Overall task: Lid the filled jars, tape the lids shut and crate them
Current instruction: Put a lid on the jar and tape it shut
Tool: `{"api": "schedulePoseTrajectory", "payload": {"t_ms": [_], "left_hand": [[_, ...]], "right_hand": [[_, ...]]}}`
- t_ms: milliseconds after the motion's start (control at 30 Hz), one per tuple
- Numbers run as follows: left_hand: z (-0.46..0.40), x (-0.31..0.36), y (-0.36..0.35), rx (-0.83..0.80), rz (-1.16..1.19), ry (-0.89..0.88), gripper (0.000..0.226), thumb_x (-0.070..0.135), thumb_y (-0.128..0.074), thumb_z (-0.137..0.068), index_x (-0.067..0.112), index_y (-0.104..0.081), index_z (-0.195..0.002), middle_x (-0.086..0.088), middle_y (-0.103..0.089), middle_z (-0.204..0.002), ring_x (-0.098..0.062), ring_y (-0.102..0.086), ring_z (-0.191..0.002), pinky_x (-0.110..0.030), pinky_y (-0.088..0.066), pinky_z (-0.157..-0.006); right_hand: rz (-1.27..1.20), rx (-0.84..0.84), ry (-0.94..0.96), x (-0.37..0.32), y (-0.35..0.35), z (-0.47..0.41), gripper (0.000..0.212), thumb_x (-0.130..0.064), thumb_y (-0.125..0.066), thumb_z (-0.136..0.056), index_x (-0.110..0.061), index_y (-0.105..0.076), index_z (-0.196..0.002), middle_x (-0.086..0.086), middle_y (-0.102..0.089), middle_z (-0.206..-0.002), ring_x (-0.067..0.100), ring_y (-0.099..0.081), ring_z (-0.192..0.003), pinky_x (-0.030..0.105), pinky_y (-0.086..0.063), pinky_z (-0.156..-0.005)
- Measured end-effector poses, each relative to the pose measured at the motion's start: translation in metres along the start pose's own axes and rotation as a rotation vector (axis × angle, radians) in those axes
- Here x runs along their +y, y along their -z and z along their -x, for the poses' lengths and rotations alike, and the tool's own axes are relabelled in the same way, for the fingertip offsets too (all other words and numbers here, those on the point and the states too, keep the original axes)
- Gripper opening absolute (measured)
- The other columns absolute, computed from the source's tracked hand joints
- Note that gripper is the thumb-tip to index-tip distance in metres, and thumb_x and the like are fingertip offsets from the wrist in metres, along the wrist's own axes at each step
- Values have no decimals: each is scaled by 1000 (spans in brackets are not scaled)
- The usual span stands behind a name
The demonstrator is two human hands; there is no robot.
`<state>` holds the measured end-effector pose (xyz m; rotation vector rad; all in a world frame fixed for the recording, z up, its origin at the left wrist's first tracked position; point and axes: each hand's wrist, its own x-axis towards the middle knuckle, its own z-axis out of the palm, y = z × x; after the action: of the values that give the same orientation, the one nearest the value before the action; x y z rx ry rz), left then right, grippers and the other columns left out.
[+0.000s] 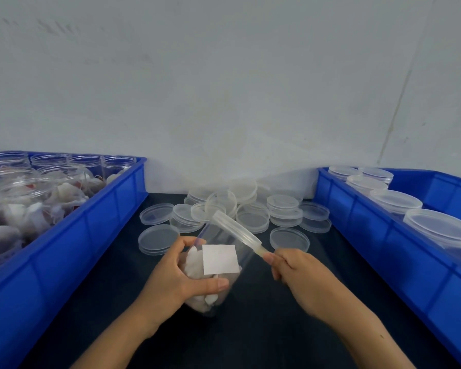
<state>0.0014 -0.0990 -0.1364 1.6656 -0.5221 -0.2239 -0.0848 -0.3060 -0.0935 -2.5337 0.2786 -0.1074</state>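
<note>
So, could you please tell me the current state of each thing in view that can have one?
Jar: lidded, tilted, holds white pieces, gripped by left hand.
Tape strip: stuck along the lid's rim, free end pinched by right hand.
Loose lids: piled on the table, unused.
Left crate: holds filled jars without lids.
Right crate: holds lidded jars.

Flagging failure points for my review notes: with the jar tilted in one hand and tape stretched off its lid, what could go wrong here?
1. The left hand grips the clear plastic jar with the white label tilted, off the dark mat; its lid might shift.
2. The right hand pinches a thin strip of clear tape; it may twist or stick to itself.
3. The loose clear round lids lie close behind and could be knocked.
</note>
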Motion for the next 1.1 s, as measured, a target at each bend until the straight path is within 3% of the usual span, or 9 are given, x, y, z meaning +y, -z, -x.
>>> {"api": "schedulePoseTrajectory", "payload": {"t_ms": [233, 467, 633, 767, 867, 933, 1000, 1067, 1100], "left_hand": [[2, 1, -2, -14, 81, -7, 84, 35, -90, -32, 24, -60, -110, -4, -64, -108, -4, -68, -84, -21, -54, -52], [2, -2, -1, -30, 105, 16, 81, 38, -89, -31, 31, -61, -107, 11, -69, -99, -3, -66, -89, -19, -54, -65], [2, -3, 1, -110, 80, -23, 79, 36, -90, -35, 33, -61, -108, 12, -68, -103, -5, -66, -94, -18, -54, -70], [1, 0, 9, -249, 67, -21, 77, 36, -88, -41, 33, -60, -113, 10, -68, -107, -8, -66, -98, -21, -55, -74], [2, 3, 11, -244, 21, -21, 63, 46, -84, -45, 50, -62, -104, 18, -66, -108, 0, -63, -100, -16, -52, -75], [3, 7, 13, -170, -89, -8, 58, 61, -77, -59, 58, -53, -112, 29, -54, -114, 2, -57, -108, -18, -50, -84], [6, 12, 13, -97, -418, -81, 56, 73, -48, -80, 63, -28, -131, 37, -34, -116, 6, -49, -112, -22, -46, -92], [10, 18, 5, -27, -723, -203, 71, 79, -19, -78, 59, 7, -142, 38, -26, -120, 7, -51, -103, -20, -44, -89], [12, 21, 0, 7, -783, -248, 77, 83, -15, -77, 56, 14, -143, 38, -23, -124, 8, -50, -103, -19, -41, -88]], "right_hand": [[-7, -20, -22, -3, 3, 2, 46, -50, -31, -100, -17, -53, -78, -3, -49, -68, 11, -44, -62, 28, -39, -64], [-31, -6, 23, 0, -1, -1, 43, -52, -34, -99, -13, -52, -93, -2, -49, -72, 13, -43, -65, 31, -39, -65], [-64, -23, 107, 8, 0, -2, 23, -49, -38, -99, -36, -41, -118, -5, -45, -65, 10, -44, -61, 29, -40, -62], [-57, -19, 192, 12, 3, -3, 38, -49, -42, -97, -63, -28, -131, -6, -38, -56, 5, -39, -52, 22, -36, -55], [-8, 27, 216, 9, 0, -2, 41, -52, -39, -97, -61, -31, -136, -8, -44, -56, 4, -42, -49, 17, -35, -52], [4, 84, 213, 7, -4, -2, 42, -52, -36, -98, -58, -32, -139, -10, -55, -66, 2, -51, -60, 16, -40, -59], [34, 130, 199, 3, -9, 0, 43, -53, -33, -98, -54, -33, -142, -9, -61, -77, 5, -56, -73, 23, -46, -70], [63, 170, 192, -2, -13, 3, 44, -52, -32, -99, -50, -33, -143, -7, -60, -72, 7, -55, -71, 25, -46, -70], [68, 189, 191, -5, -15, 5, 45, -52, -33, -99, -50, -33, -143, -6, -62, -74, 9, -57, -74, 27, -47, -72]]}}
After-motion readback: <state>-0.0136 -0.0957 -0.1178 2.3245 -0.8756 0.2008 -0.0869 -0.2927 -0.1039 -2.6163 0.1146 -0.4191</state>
